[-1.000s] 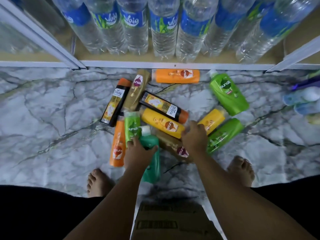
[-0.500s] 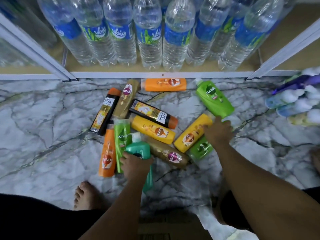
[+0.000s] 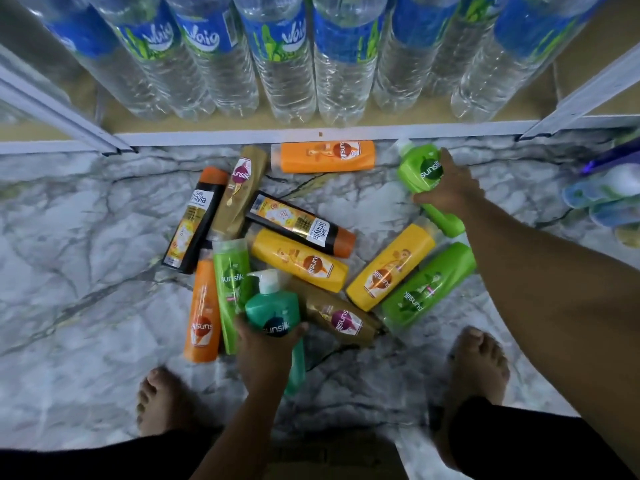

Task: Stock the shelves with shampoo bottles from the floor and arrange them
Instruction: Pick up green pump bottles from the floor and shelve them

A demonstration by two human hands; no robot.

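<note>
Several shampoo bottles lie scattered on the marble floor. My left hand is shut on a teal pump bottle, its pump pointing away from me. My right hand grips a large light-green pump bottle near the shelf edge. Between them lie a yellow bottle, another yellow bottle, a green bottle, a gold bottle and a black bottle. An orange bottle lies along the shelf base.
The bottom shelf holds a row of large water bottles, with white shelf posts either side. Blue and green packs sit at the right edge. My bare feet stand on the floor near the pile.
My right hand moved away from me, from the yellow and green bottles to the large light-green pump bottle, and closed on it. My left hand kept its hold on the teal bottle.
</note>
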